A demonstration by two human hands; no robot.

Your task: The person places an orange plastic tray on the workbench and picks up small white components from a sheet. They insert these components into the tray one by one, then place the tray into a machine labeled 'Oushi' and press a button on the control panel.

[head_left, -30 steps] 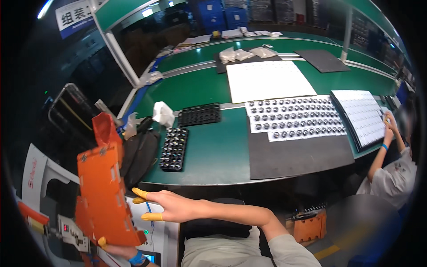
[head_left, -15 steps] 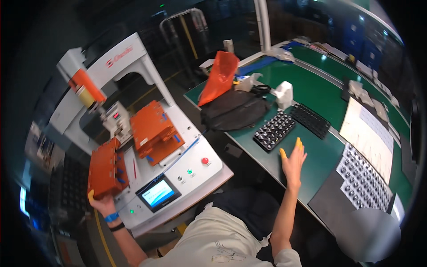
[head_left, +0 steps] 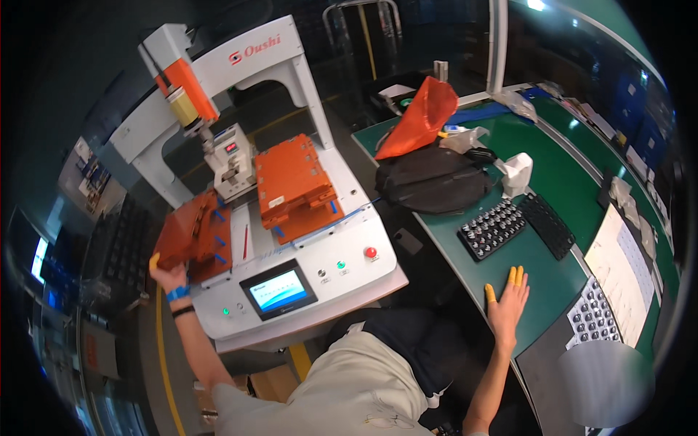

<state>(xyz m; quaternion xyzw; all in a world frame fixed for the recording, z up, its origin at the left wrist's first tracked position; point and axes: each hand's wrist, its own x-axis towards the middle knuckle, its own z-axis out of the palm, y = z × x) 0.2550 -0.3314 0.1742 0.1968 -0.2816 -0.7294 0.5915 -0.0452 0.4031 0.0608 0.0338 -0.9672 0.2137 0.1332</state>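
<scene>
- Now, left hand (head_left: 169, 276) gripping orange fixture plate (head_left: 195, 234) at the white benchtop machine (head_left: 291, 240), fingers mostly hidden behind it.
- Right hand (head_left: 507, 305) flat, spread open, empty, on green bench (head_left: 538, 254) beside black parts tray (head_left: 492, 229).

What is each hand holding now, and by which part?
Left hand grips the orange fixture plate at its lower near corner. Right hand holds nothing, flat on the green table.

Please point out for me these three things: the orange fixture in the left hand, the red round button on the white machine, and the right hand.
orange fixture (head_left: 190, 234), head view, middle of its face.
red button (head_left: 371, 252), head view, its cap.
right hand (head_left: 507, 307), head view, back of the hand.
</scene>
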